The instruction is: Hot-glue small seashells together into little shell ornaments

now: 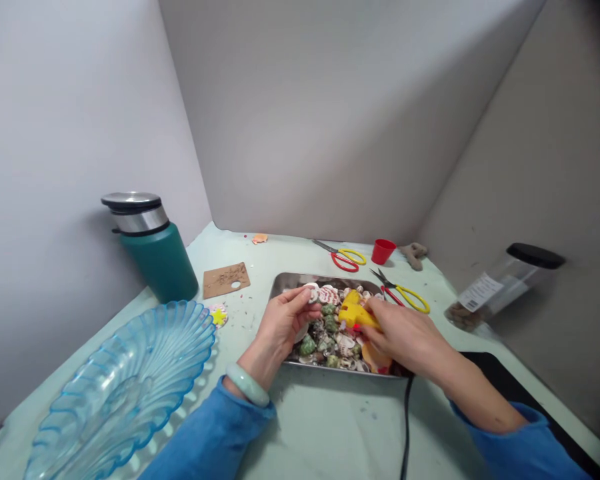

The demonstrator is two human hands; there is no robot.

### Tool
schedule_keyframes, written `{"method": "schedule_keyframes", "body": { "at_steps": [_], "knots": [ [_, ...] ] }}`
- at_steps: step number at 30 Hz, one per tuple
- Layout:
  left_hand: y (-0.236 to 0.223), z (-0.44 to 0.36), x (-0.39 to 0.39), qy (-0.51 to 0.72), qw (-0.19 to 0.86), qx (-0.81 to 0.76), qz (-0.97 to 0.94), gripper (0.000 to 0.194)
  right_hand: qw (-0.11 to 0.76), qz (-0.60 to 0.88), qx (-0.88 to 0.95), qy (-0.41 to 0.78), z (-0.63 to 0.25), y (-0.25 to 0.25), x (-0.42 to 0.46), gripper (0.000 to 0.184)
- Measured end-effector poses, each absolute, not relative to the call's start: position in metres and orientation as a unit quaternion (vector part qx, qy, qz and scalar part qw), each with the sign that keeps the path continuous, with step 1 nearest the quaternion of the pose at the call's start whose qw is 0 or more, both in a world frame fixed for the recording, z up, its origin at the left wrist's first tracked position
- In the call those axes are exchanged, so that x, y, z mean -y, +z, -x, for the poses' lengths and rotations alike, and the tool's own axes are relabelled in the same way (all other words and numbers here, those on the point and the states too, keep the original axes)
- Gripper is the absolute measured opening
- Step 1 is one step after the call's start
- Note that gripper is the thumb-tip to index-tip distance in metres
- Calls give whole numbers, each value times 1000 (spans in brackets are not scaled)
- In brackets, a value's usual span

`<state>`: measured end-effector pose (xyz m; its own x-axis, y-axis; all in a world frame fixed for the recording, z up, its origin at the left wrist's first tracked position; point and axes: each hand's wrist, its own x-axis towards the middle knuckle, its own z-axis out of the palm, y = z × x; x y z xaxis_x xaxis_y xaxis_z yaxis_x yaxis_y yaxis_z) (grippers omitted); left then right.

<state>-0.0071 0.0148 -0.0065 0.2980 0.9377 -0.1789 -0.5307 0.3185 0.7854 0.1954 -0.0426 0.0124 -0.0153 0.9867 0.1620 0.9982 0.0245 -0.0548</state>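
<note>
My left hand [280, 325] pinches a small whitish shell [313, 291] between thumb and fingertips, above the left side of a metal tray [325, 369]. My right hand [405, 333] is wrapped round a yellow hot glue gun [353, 310], held over the tray with its front end toward my left hand. A black cord [407, 427] runs from near my right hand toward the table's front. Mixed seashells [330, 343], some green, some white or brown, fill the tray. Whether the glue gun's tip touches anything, I cannot tell.
Left stand a blue scalloped dish [125, 387], a teal bottle [157, 263] and a brown card [227, 279]. Behind the tray lie two pairs of scissors [347, 259] [413, 299] and a red cup [383, 251]. A clear jar [500, 287] leans at right.
</note>
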Motion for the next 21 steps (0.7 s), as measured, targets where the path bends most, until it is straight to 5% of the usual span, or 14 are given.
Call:
{"method": "schedule_keyframes", "body": {
  "at_steps": [4,9,13,21],
  "knots": [
    [-5,7,-15,501,746,-327,-293,12,229,703,669,76,-209,25,46,22],
    [-3,6,-15,506,744,-336,-279,10,499,534,499,465,-205,16,50,22],
    [-4,6,-16,507,744,-336,-277,13,536,398,440,601,-197,-2,51,24],
    [-4,3,-14,509,705,-374,-323,20,528,409,474,574,-193,-8,53,19]
  ]
}}
